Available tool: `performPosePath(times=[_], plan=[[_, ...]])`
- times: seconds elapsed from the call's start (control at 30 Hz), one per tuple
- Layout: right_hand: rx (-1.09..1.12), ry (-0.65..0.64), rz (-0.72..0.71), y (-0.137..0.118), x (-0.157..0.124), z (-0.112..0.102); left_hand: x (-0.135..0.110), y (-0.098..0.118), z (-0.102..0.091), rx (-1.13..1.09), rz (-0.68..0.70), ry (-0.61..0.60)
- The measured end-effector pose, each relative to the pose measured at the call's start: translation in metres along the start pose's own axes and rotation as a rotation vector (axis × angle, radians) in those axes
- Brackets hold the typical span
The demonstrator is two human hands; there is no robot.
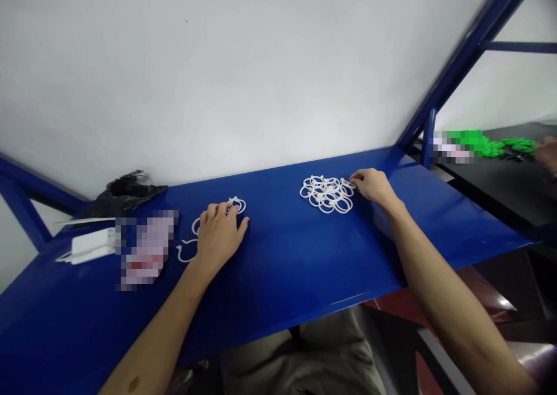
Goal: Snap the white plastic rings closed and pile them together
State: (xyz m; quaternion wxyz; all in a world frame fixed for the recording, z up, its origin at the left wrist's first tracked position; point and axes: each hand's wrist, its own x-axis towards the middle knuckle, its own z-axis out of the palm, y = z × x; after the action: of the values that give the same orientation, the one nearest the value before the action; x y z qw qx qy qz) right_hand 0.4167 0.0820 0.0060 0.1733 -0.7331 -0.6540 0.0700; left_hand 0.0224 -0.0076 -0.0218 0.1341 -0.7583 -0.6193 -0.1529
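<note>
**White plastic rings: one hand at the linked cluster, one on the loose pieces**

White plastic rings lie in two groups on the glossy blue metal worktop [282,256]. The larger group, a flat cluster of interlinked white plastic rings [326,195], sits near the worktop's rear edge, right of its middle. The smaller group, a few loose white open-ended rings [188,249], lies left of the middle, well apart from the cluster.

Right hand [372,185]: fingertips drawn together and pinching a ring at the right rim of the cluster; the rest of the cluster lies flat and untouched.

Left hand [220,232]: palm down, fingers loosely together and resting on the loose rings, pressing rather than gripping; some rings show beyond the fingertips and beside the wrist.

Step in hand, as judged: work on the outermost ring of the cluster. Any further move on that ring calls for a fine pinch and a steady cluster, since the thin, light rings hook into one another and would probably drag as one.

Appearance: thin round hoops, some with a small tab or gap; finer detail cannot be told.

Elsewhere: a crumpled black plastic bag [124,189] at the rear left corner; bright green plastic parts [500,145] on the adjacent black table [500,180], with another person's hand [549,154] beside them.
</note>
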Motion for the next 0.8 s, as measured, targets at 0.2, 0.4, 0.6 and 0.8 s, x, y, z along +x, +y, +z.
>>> performPosePath(times=[0.2, 0.4, 0.6, 0.8], plan=[[0.020, 0.003, -0.057, -0.006, -0.003, 0.002, 0.000, 0.002, -0.003, 0.003, 0.054, -0.008], [0.005, 0.055, -0.040, -0.008, -0.005, 0.003, -0.001, 0.011, -0.007, -0.150, 0.060, 0.042], [-0.042, 0.159, -0.006, -0.010, -0.007, 0.001, -0.004, 0.022, -0.015, -0.184, 0.098, 0.123], [0.200, 0.358, -0.335, -0.056, -0.037, -0.002, -0.004, 0.031, -0.023, -0.290, 0.192, 0.243]])
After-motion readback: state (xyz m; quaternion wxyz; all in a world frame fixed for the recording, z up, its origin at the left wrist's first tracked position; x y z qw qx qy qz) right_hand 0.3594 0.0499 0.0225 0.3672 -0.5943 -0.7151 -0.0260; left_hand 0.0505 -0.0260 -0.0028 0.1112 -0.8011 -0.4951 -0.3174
